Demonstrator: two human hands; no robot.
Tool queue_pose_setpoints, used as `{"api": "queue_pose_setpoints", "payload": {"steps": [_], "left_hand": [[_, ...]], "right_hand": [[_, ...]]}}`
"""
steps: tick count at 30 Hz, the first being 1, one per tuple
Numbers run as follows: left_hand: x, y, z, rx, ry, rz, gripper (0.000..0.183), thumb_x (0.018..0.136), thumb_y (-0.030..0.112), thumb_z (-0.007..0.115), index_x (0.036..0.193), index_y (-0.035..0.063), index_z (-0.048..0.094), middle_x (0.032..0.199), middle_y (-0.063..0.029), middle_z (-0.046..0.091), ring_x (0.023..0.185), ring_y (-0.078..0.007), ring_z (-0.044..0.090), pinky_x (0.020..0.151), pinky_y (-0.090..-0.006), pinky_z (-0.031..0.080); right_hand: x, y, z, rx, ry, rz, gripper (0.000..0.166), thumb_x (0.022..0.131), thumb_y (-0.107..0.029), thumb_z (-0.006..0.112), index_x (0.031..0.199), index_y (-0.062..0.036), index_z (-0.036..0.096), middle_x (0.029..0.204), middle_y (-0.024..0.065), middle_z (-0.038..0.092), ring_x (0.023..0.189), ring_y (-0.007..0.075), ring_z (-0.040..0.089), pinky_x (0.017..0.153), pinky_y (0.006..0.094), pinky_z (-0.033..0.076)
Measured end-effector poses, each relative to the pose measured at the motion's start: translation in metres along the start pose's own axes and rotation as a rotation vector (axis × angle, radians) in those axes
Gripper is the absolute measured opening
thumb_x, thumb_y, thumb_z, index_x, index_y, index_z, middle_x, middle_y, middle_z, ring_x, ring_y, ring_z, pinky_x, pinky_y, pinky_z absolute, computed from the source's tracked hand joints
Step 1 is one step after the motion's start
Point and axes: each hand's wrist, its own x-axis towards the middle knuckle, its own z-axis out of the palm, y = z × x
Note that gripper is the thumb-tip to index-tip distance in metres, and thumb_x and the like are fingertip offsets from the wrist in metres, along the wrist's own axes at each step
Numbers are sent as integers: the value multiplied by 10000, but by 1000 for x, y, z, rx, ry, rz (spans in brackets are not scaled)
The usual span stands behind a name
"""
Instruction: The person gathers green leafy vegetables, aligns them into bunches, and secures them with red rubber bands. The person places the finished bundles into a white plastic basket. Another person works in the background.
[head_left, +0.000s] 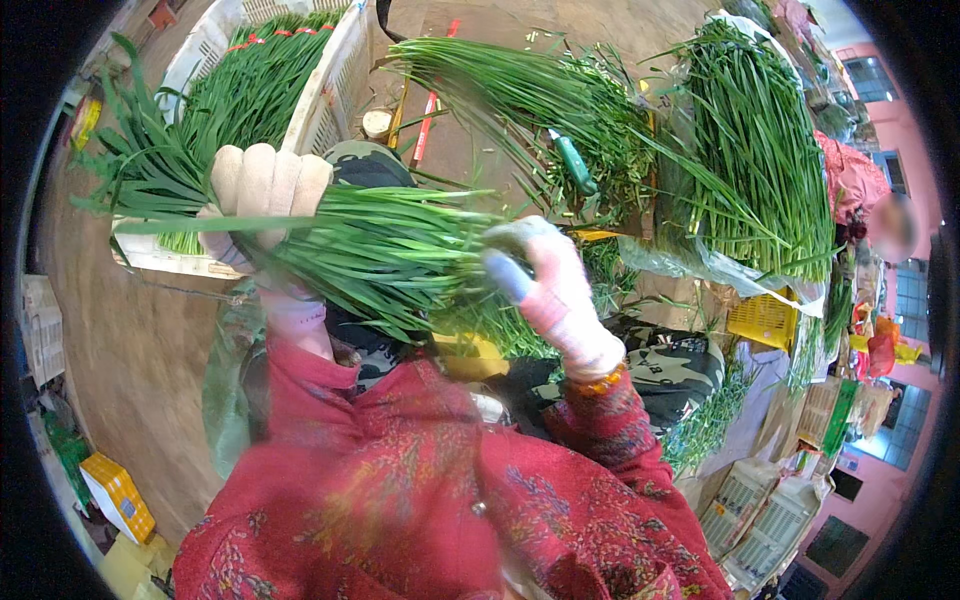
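Note:
My left hand (268, 187), in a cream glove, is closed around a thick bunch of Chinese chives (390, 247) held level above my lap. Its dark leaf tips fan out to the left, while the pale stem ends point right. At those ends is my right hand (551, 289), in a pale glove with blue fingertips, its thumb and fingers curled. Blur hides whether it grips any stems. Beyond my hands lies a loose pile of chives (517, 75) on a brown board, and a knife with a green handle (574, 163) rests on it.
A white plastic crate (330, 94) holds chives tied with red bands at upper left. A large heap of chives (750, 150) lies on clear plastic at right, near a yellow basket (765, 319). A red stick (426, 127) lies behind the bunch. Another person (855, 180) is at far right.

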Motion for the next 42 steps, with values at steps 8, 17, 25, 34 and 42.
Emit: {"api": "queue_pose_setpoints", "payload": {"steps": [8,17,25,34,42], "left_hand": [[14,-8,17,96,-373,-128,307,841,177,627,609,125,433,504,0,504,389,-78,361,428,-252,330],[11,-8,12,-12,-286,-24,316,861,205,658,662,150,419,509,38,479,415,-73,374,481,-243,352],[9,-11,0,-22,-216,-4,281,861,163,688,699,147,458,545,60,553,442,-20,504,446,-178,439],[7,2,-4,-35,-203,-22,287,855,171,688,700,160,447,594,53,556,497,-48,512,471,-201,426],[1,-1,-1,16,-17,-10,344,859,223,684,687,191,388,635,86,402,542,-48,406,601,-250,331]], "right_hand": [[4,19,63,341,-1,286,369,847,-354,672,991,-16,639,880,122,616,847,256,596,801,358,465],[-31,64,33,-80,177,222,154,794,-141,657,902,-31,660,868,159,642,795,318,621,734,367,495],[6,24,6,281,140,3,364,814,-266,683,1084,-29,622,1043,140,615,967,282,595,881,360,457],[1,32,13,701,63,460,264,910,-243,606,1032,-9,609,957,57,641,883,119,562,813,267,446],[-30,17,-3,147,171,60,236,813,-95,671,1043,-68,625,969,87,639,908,217,606,855,334,460]]}}
